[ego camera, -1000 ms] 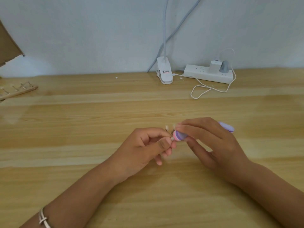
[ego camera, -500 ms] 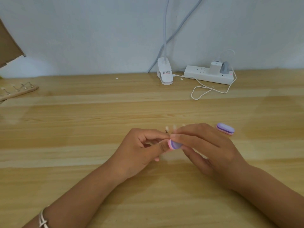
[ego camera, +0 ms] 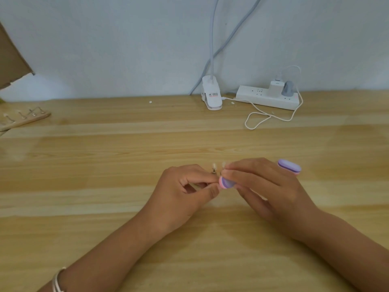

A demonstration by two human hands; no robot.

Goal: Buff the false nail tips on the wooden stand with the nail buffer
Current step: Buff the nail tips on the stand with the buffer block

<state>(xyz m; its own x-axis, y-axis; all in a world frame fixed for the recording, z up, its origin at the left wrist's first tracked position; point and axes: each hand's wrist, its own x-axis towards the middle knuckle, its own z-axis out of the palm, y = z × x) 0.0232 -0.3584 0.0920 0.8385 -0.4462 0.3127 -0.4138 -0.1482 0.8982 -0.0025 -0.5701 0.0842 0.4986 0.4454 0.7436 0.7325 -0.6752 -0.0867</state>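
Gently now, our left hand (ego camera: 185,192) pinches the clips (ego camera: 214,171) bearing the false nail tips (ego camera: 214,165) while our right hand (ego camera: 269,186) grips the nail buffer (ego camera: 227,183), whose pressure could pop a tip loose.

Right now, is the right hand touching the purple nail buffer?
Touching. The head view shows the right hand gripping the nail buffer, fingers curled over it, both ends sticking out.

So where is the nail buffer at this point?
In the head view, just right of centre: the right hand grips the nail buffer, its pink end beside the false nail tips the left hand holds.
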